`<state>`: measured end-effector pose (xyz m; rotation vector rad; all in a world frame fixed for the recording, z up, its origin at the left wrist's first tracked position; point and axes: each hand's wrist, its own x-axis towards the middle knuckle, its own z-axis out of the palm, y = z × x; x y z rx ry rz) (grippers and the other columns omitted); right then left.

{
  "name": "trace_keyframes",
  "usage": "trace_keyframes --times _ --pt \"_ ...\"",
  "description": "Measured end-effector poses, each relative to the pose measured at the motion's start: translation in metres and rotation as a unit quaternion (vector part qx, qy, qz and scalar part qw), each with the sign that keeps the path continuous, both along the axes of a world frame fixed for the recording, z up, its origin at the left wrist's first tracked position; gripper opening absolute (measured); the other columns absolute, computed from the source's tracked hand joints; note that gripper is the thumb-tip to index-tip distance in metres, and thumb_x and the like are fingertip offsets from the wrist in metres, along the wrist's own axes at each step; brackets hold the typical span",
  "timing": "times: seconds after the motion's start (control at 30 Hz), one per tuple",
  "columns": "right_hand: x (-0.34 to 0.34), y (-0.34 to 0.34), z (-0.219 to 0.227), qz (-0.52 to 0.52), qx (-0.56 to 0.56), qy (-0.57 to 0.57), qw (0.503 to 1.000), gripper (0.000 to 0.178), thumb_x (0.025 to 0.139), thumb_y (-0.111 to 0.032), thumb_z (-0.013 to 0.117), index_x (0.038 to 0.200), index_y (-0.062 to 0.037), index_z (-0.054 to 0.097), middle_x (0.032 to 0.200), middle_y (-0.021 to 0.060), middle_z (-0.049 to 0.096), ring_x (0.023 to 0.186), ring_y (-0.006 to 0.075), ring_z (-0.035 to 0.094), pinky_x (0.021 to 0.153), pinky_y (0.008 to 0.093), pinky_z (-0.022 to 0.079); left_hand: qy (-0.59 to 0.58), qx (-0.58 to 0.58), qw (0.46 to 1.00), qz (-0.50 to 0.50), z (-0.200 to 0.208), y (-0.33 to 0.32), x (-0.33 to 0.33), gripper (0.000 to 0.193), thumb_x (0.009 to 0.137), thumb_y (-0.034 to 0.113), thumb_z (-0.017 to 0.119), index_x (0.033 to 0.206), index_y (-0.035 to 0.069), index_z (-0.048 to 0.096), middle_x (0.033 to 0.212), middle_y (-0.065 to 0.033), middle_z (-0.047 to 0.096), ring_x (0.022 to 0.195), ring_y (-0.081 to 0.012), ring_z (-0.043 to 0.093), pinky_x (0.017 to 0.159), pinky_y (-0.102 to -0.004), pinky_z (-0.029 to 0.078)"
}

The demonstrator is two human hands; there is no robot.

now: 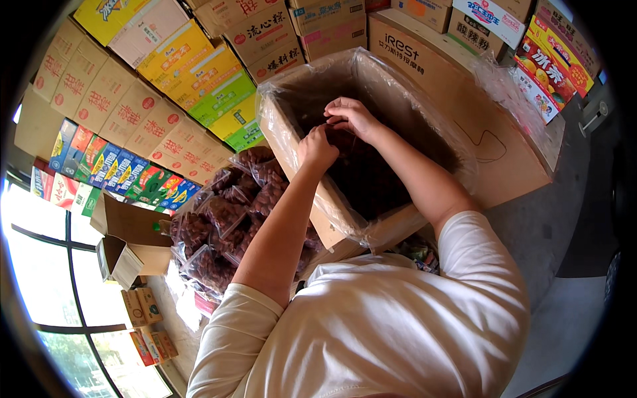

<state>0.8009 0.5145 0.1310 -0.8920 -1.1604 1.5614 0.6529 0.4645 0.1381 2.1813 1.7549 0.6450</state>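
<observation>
Both hands are held close together over a large cardboard box lined with clear plastic film. My left hand is closed at the box's left side, with its fingers pinched. Just beyond it, my right hand is bent, thumb and fingers pressed together. Between and below them shows a plastic bag with dark reddish-brown contents, pinched near its top; shade and the hands hide most of it. Deep in the box lie dark brown pieces, too shaded to name. Left of the box, several filled clear bags are heaped up.
Stacked cartons line the left and far sides. A large flat carton lies right of the box, with crumpled clear plastic on top. An opened carton stands at left, near tall windows.
</observation>
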Motion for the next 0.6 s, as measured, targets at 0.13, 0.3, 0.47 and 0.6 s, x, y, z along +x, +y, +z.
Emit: trace_keyframes --times 0.13,0.3,0.47,0.6 --pt "0.014 0.012 -0.020 -0.032 0.200 -0.348 0.915 0.024 0.072 -0.007 0.067 0.095 -0.0034 0.060 0.091 0.0064 0.061 0.083 0.0172 0.059 0.070 0.0305 0.048 0.021 -0.001 1.000 -0.011 -0.004 0.001 0.000 0.045 0.065 0.012 0.061 0.109 0.007 0.056 0.109 -0.0106 0.060 0.105 -0.0274 0.056 0.090 -0.0356 0.044" --pt "0.029 0.020 -0.033 0.066 -0.059 -0.372 0.924 0.028 0.074 -0.017 0.058 0.099 -0.0055 0.061 0.090 0.0094 0.062 0.081 0.0206 0.059 0.070 0.0347 0.048 0.096 0.012 0.995 -0.010 -0.012 0.002 -0.004 0.039 0.066 0.015 0.063 0.104 0.005 0.057 0.107 -0.0122 0.061 0.103 -0.0270 0.058 0.088 -0.0351 0.045" --pt "0.060 0.065 -0.137 0.223 0.206 -0.721 0.623 0.034 0.080 -0.025 0.051 0.106 -0.0055 0.063 0.106 0.0152 0.064 0.095 0.0253 0.060 0.078 0.0392 0.048 0.158 0.006 0.987 -0.024 -0.007 0.001 0.008 0.035 0.067 0.016 0.064 0.100 0.005 0.058 0.104 -0.0111 0.062 0.099 -0.0253 0.060 0.085 -0.0341 0.046" --pt "0.043 0.016 -0.159 0.250 0.071 -0.590 0.764 0.036 0.080 -0.019 0.052 0.112 -0.0046 0.062 0.118 0.0171 0.059 0.105 0.0299 0.058 0.088 0.0417 0.044 0.166 -0.007 0.986 -0.015 -0.006 -0.001 0.000 0.032 0.068 0.015 0.064 0.098 0.006 0.059 0.102 -0.0103 0.062 0.097 -0.0243 0.061 0.084 -0.0338 0.046"
